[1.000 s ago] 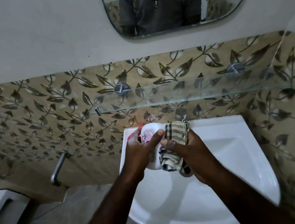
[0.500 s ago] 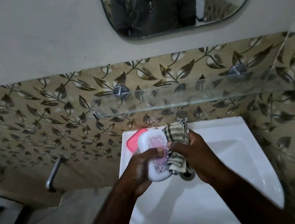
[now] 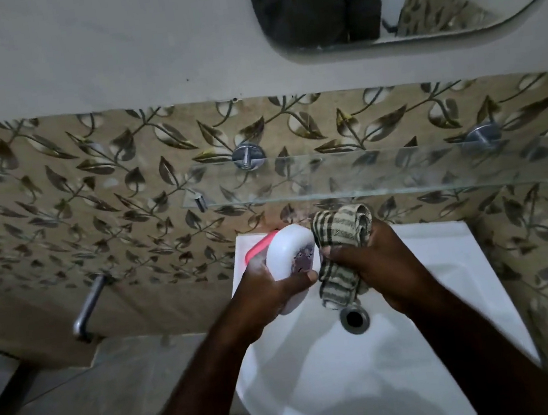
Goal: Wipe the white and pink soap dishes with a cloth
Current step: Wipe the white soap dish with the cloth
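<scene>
Over the white sink (image 3: 455, 288), the left hand (image 3: 262, 291) gripped the white soap dish (image 3: 288, 253), while the right hand (image 3: 379, 263), just beside it, clenched the striped cloth (image 3: 341, 230).

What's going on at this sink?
A person is cleaning soap dishes over a white sink. The left hand holds a white soap dish with a patterned face, and the right hand presses a bunched striped cloth against its side. A pink soap dish peeks out behind the white one, near the sink's back corner. The glass shelf above holds nothing visible.
</scene>
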The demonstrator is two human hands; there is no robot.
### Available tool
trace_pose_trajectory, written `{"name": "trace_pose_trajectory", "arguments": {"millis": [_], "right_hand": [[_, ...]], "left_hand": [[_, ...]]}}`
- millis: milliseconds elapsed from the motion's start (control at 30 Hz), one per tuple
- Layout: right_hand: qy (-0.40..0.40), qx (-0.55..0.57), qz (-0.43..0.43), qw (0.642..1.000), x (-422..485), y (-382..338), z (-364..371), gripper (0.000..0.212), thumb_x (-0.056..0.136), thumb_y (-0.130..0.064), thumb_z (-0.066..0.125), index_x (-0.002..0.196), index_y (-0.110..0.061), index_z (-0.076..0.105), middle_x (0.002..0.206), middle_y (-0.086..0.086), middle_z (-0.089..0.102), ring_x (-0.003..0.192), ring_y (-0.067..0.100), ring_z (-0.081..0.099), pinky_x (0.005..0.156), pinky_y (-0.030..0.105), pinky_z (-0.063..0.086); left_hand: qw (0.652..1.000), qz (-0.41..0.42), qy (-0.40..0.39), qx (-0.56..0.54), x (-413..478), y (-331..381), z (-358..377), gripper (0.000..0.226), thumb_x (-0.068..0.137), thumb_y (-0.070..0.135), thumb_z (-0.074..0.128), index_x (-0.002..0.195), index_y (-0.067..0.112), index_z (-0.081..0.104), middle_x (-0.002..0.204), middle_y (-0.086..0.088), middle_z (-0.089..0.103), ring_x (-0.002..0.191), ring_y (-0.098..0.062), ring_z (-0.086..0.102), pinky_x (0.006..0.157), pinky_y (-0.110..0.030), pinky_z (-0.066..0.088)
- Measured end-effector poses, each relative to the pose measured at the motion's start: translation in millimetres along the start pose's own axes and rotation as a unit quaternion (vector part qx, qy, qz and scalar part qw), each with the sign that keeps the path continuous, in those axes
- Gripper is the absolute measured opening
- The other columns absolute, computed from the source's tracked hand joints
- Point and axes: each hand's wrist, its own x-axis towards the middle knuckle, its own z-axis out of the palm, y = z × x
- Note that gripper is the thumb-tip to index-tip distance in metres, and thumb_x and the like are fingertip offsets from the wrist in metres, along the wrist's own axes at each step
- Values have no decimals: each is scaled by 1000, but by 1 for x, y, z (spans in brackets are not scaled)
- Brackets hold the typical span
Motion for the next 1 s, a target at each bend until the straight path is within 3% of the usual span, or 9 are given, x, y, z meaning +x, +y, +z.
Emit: {"name": "trace_pose_trajectory", "arguments": {"millis": [200, 367, 500, 567, 667, 733, 833, 867, 1000], "right_hand": [[51, -77, -40, 995, 10, -3, 11, 24, 88, -1, 66, 107, -14, 69, 97, 10, 75, 92, 30, 71, 80, 43, 57], [76, -61, -8, 995, 1, -6, 14, 3, 86, -17, 73, 88, -14, 73, 72, 7, 72, 62, 25, 67, 51, 34, 52], [107, -193, -57, 974, 6, -13, 22, 14, 88, -8, 67, 88, -21, 70, 68, -4, 69, 65, 1, 67, 56, 12, 49], [72, -369, -112, 920, 3, -14, 35, 33, 87, 2, 60, 111, -20, 67, 86, -1, 71, 85, 6, 68, 70, 11, 50], [20, -557, -184, 810, -2, -6, 56, 72, 70, 14, 62, 137, -12, 53, 140, 14, 55, 123, 25, 56, 98, 28, 45], [28, -606, -221, 764, -3, -3, 62, 79, 57, 14, 64, 133, -7, 57, 138, 17, 56, 122, 34, 57, 95, 38, 49], [20, -673, -259, 693, -4, -3, 64, 71, 62, 6, 45, 131, -7, 58, 140, 14, 54, 131, 34, 50, 103, 44, 42], [12, -660, -265, 702, -2, -2, 63, 71, 63, 7, 44, 131, -5, 57, 141, 15, 53, 133, 33, 47, 106, 43, 38], [71, -506, -209, 834, 10, -3, 55, 64, 65, 19, 56, 127, 7, 56, 133, 24, 56, 128, 40, 49, 110, 27, 24]], "left_hand": [[992, 52, 6, 118, 11, 0, -14, 61, 65, 29, 80, 122, 15, 61, 114, -6, 69, 105, -22, 65, 92, -36, 53], [992, 52, -9, 117, 15, 1, -12, 60, 67, 27, 76, 124, 20, 59, 120, -8, 65, 112, -25, 61, 98, -40, 49], [981, 94, -21, 171, 20, 2, -14, 57, 73, 14, 78, 110, 48, 49, 113, 12, 62, 98, 7, 58, 86, -7, 42], [976, 109, -24, 190, 23, 3, -15, 63, 75, 5, 75, 113, 48, 47, 111, 15, 61, 96, 17, 55, 78, 1, 37], [976, 136, -49, 161, 30, 3, -16, 56, 75, -7, 69, 109, 37, 58, 103, 2, 70, 89, 0, 65, 75, -11, 47], [974, 161, -57, 146, 32, 4, -15, 44, 76, -7, 70, 104, 27, 62, 96, 0, 71, 86, -5, 66, 73, -18, 50], [972, 187, -61, 126, 31, 2, -11, 31, 78, -10, 65, 97, 15, 64, 92, 3, 71, 86, -5, 66, 74, -28, 55], [972, 191, -58, 121, 31, 1, -10, 31, 78, -11, 64, 95, 15, 65, 90, 4, 71, 86, -6, 66, 74, -30, 55], [979, 166, -48, 111, 30, 2, -3, 41, 70, -2, 63, 103, 22, 66, 94, 1, 72, 86, -15, 67, 75, -31, 54]]}}
